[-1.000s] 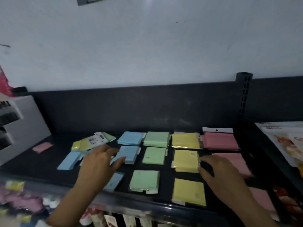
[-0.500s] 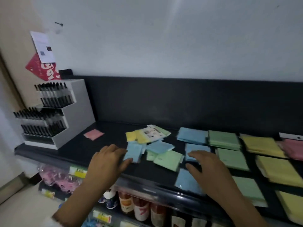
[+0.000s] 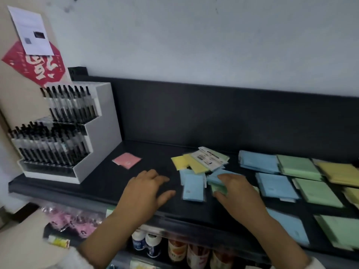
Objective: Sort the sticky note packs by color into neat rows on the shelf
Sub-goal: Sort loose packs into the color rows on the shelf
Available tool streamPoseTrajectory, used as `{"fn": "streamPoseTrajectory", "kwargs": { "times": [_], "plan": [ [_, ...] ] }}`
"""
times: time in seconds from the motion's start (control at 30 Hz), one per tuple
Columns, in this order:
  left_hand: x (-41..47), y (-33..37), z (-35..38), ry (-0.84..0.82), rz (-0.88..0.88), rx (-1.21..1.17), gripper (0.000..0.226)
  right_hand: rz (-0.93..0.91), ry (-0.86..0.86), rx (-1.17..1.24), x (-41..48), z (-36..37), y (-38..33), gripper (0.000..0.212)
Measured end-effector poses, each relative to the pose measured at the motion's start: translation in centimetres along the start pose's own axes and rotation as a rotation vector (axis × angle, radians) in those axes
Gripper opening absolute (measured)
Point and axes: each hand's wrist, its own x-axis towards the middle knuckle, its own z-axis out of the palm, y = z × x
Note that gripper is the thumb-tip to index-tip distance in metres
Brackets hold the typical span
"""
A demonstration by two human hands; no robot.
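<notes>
On the black shelf, sorted sticky note packs lie in rows at the right: blue packs, green packs and yellow packs. A loose pile sits mid-shelf with yellow packs, a white-labelled pack and a blue pack. One pink pack lies alone to the left. My right hand covers a green pack at the pile's right edge, thumb and fingers pinching it. Left of the pile, my left hand rests with spread fingers on bare shelf.
A white stepped display of black pens stands at the shelf's left end. The dark back panel rises behind. Bottles and pink packets fill the shelf below the front edge.
The view swung left from the sorted rows to the loose pile. My right hand moved left onto the green pack in the pile. My left hand stayed beside the pile.
</notes>
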Motion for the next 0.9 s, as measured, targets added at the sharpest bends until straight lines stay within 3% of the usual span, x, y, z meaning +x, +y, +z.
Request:
{"fn": "streamPoseTrajectory", "kwargs": {
  "times": [0.13,0.23,0.37,0.57,0.7,0.83,0.9],
  "plan": [
    [1.8,1.4,0.6,-0.13,0.099,-0.065,0.076,0.039,-0.009,-0.106,1.7,0.5,0.9,0.04],
    [3.0,2.5,1.2,-0.185,0.166,-0.098,0.074,0.076,-0.039,-0.128,2.8,1.0,1.3,0.047],
    [4.8,3.3,1.9,-0.293,0.266,-0.064,0.082,0.1,-0.054,-0.155,3.5,1.6,1.4,0.023],
    [7.2,3.1,3.3,-0.38,0.302,-0.085,0.084,0.076,-0.011,-0.197,4.6,2.1,2.1,0.025],
    [8.3,2.9,2.7,-0.404,0.29,-0.158,0.07,0.068,0.025,-0.197,4.9,2.5,2.8,0.024],
    [9.4,2.2,2.3,-0.381,0.222,-0.292,0.03,0.066,0.009,-0.214,4.7,3.0,3.0,0.018],
    [9.6,1.6,2.5,-0.343,0.187,-0.292,0.025,0.066,0.004,-0.223,4.6,3.1,3.0,0.018]
  ]
}}
